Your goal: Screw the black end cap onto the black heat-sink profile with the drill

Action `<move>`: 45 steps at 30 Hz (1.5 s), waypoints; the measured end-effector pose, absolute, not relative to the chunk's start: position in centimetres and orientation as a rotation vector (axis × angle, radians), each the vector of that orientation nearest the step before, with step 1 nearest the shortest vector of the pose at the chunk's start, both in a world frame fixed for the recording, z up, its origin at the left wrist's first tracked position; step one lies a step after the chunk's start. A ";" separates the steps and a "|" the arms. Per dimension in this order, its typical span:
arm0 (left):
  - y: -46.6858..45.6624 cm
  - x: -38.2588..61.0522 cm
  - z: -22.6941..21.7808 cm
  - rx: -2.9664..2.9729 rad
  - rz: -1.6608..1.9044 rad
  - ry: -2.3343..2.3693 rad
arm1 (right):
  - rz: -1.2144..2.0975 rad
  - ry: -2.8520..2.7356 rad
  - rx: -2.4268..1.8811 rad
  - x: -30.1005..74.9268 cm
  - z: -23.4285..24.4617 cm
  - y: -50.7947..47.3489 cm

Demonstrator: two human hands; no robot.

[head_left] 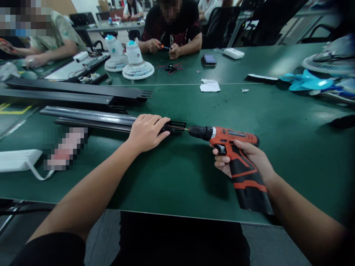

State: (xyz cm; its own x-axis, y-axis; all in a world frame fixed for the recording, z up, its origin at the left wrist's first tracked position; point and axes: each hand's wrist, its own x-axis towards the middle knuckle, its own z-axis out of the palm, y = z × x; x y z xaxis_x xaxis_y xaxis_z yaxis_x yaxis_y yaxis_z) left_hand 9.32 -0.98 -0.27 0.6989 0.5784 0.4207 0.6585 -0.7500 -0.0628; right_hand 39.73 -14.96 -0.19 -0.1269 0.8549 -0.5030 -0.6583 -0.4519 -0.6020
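A: Item 1, L hand?
B: Fingers curled over rail end; cap just past fingertips.
A: R hand?
B: Wrapped on drill grip; bit at cap. Step, prob.: screw-driving. Needs bit held straight.

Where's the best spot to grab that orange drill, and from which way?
Grip the orange drill by its handle, coming from the near side, as the right hand does. The handle slants back toward the person, while the body lies level, pointing left at the end of the long rail that the left hand covers.
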 end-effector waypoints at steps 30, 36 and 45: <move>-1.0 9.3 -0.3 -2.685 -0.570 -1.003 | 1.854 -0.243 -0.882 39.8 -0.5 -15.2; -1.0 9.3 -0.4 -2.675 -0.582 -1.002 | 1.936 -0.196 -0.955 41.1 -1.3 -15.3; -1.1 9.4 -0.3 -2.685 -0.574 -1.015 | 1.877 -0.322 -0.796 40.5 -1.5 -15.3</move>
State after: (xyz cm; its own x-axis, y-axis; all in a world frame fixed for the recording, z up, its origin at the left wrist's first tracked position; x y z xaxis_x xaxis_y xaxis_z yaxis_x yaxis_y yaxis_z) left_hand 9.39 -1.06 -0.27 0.6865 0.5870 0.4292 0.6704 -0.7395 -0.0609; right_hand 40.50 -15.29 -1.49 -0.2544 0.8896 -0.3794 -0.7124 -0.4377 -0.5485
